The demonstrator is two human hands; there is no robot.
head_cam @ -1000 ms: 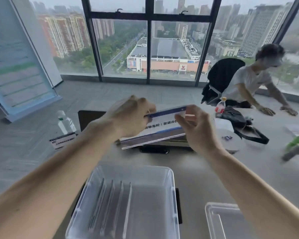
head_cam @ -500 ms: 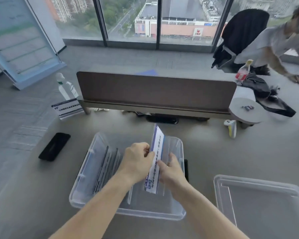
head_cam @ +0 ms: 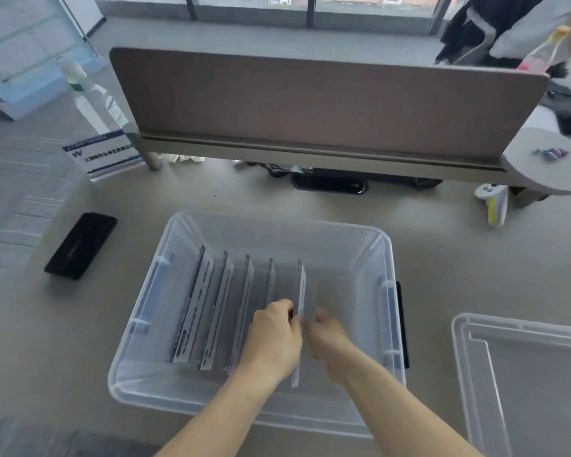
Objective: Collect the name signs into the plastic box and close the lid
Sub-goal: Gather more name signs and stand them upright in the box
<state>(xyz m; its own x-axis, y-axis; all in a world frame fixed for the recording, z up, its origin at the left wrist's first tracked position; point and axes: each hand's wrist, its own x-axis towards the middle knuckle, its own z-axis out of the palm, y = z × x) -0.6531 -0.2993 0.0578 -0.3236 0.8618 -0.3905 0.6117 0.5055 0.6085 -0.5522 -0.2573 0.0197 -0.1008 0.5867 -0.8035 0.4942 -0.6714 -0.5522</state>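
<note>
A clear plastic box (head_cam: 388, 258) stands on the grey desk in front of me. Several acrylic name signs (head_cam: 211, 305) stand on edge in a row inside it. The rightmost name sign (head_cam: 301, 288) is upright, and both hands are at its near end. My left hand (head_cam: 276, 338) pinches it from the left; my right hand (head_cam: 327, 334) touches it from the right with blurred fingers. The clear lid (head_cam: 521, 374) lies flat on the desk to the right of the box. One more name sign (head_cam: 104, 153) stands at the desk's far left.
A black phone (head_cam: 80, 245) lies left of the box. A brown divider panel (head_cam: 327, 100) runs across the back, with a water bottle (head_cam: 93, 100) at its left end. A white and yellow object (head_cam: 495, 206) lies at the right, below a round side shelf (head_cam: 541, 169).
The sign I held up with both hands came down into the box and now stands upright beside the others. My view tilted downward.
</note>
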